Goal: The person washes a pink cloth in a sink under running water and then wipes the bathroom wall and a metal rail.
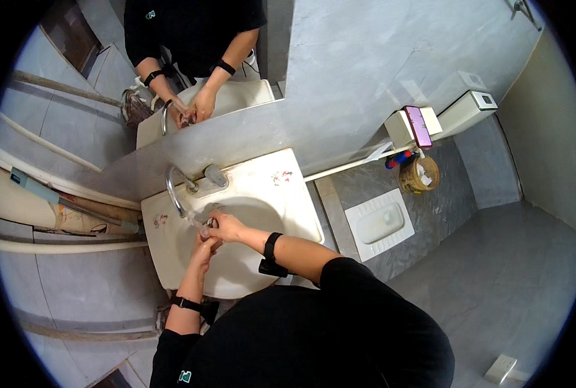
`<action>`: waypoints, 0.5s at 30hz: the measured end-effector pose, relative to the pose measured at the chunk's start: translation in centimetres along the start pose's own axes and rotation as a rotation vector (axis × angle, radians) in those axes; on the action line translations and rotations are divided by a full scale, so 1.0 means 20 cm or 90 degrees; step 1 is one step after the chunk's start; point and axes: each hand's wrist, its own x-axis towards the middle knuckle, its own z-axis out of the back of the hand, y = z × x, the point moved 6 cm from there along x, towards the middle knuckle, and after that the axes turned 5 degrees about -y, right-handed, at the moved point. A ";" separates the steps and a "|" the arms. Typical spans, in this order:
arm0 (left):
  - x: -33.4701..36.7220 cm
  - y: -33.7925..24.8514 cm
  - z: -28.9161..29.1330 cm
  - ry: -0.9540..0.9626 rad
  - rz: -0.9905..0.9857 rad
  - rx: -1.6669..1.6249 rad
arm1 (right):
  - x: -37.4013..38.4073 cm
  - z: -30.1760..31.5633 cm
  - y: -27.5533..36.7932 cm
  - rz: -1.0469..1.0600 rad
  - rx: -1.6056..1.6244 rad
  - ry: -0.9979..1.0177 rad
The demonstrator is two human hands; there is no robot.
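Note:
Over the basin of a white washbasin (pixel 304 216), my left hand (pixel 204 247) and my right hand (pixel 228 227) meet under the curved chrome tap (pixel 172 189). Water runs from the spout onto the fingers. Both hands are closed around something small and wet between them, mostly hidden by the fingers. Its kind cannot be made out, though the mirror shows a dark reddish patch there. The right hand lies slightly above and to the right of the left. Beside the spout is the tap's grey handle (pixel 215 176).
A mirror (pixel 210 139) hangs behind the basin. To the right are a squat toilet (pixel 380 224), a yellowish bin (pixel 419 174) with white paper inside, and a phone (pixel 419 127) leaning on a pale box. A grey-handled pole (pixel 68 202) and pipes stand at the left.

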 end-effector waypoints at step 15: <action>0.20 0.05 -0.10 0.036 0.000 -0.396 | -0.14 0.19 -0.01 0.217 0.108 0.021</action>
